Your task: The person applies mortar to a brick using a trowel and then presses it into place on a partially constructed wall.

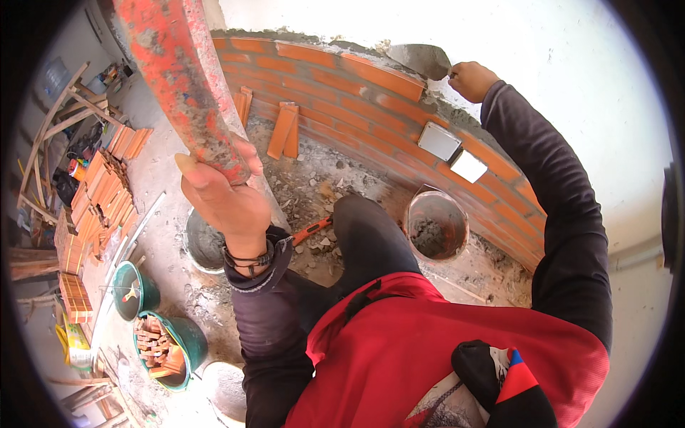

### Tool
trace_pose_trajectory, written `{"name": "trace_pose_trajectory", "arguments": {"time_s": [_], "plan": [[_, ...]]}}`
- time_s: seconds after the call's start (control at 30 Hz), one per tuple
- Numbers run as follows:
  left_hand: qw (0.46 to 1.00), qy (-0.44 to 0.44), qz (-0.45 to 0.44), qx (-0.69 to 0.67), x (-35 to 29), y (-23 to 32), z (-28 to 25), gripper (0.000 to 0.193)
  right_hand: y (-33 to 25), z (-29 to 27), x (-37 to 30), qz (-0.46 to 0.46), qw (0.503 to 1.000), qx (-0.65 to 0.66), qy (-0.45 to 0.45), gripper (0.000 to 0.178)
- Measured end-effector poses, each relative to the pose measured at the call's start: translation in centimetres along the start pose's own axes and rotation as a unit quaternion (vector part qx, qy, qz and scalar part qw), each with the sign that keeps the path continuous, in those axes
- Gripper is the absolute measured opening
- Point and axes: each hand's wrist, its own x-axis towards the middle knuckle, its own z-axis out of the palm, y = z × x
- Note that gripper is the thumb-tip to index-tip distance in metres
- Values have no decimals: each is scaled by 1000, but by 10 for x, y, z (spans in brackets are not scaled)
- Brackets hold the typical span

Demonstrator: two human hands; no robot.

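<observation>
My left hand (232, 203) is wrapped around the lower end of a thick red pole (178, 78), smeared with grey mortar and rising out of view at the top. A second, paler pole (208, 53) runs close behind it. Out at the upper right, my right hand (472, 82) is closed on the handle of a pointing trowel; most of the handle is hidden in my fist. The trowel's mortar-coated blade (421, 60) lies along the mortar joint where the orange brickwork (342, 89) meets the white wall (542, 50).
Two white boxes (438, 142) are set in the brickwork. Below them stands a mortar bucket (437, 232); another bucket (203, 242) is by my left wrist. Rubble and an orange tool (312, 230) lie underfoot. Leftward are stacked bricks (103, 200) and a green tub (189, 342) of brick pieces.
</observation>
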Motion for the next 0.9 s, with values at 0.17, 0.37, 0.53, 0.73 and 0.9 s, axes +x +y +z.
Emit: {"name": "trace_pose_trajectory", "arguments": {"time_s": [0.17, 0.37, 0.53, 0.73, 0.9], "plan": [[1000, -18, -5, 19, 0, 2, 1, 83, 14, 18, 4, 2, 1000, -7, -11, 33], [1000, -13, 13, 14, 2, 1, 1, 81, 3, -2, -8, 17, 1000, 7, -11, 33], [998, -36, 37, -19, 4, -5, -2, 70, 20, 8, -6, 1, 1000, 2, 0, 33], [997, -48, 49, -22, 4, -7, -4, 72, -2, 14, 3, -21, 1000, 20, 8, 33], [1000, 3, 28, -11, 2, 3, 11, 71, -5, 15, 12, -18, 999, 27, -13, 34]]}}
